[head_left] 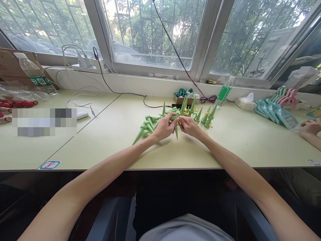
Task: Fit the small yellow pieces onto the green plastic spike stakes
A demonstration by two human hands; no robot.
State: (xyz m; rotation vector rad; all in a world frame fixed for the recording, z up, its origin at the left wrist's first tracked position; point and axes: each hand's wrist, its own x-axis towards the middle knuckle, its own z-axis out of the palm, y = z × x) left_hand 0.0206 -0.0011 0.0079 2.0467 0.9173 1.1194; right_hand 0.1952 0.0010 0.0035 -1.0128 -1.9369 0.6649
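Note:
My left hand (165,127) is closed around the top of a green plant watering spike (176,132), whose pointed end hangs down over the table. My right hand (190,126) meets it at the spike's head with fingers pinched; what sits between those fingertips is too small and covered to tell. To the left of my hands, several loose green spikes (147,124) lie on their sides in a heap. Behind and to the right, more spikes with small yellow parts stand point up, among them a pair (210,117) at the right.
The pale table (195,152) ends at a front edge near me. A small box (184,100) and a green-labelled bottle (224,93) stand behind the spikes. Cables (75,90) lie at left. Teal packaged hangers (273,112) and another person's hand (311,126) are at right.

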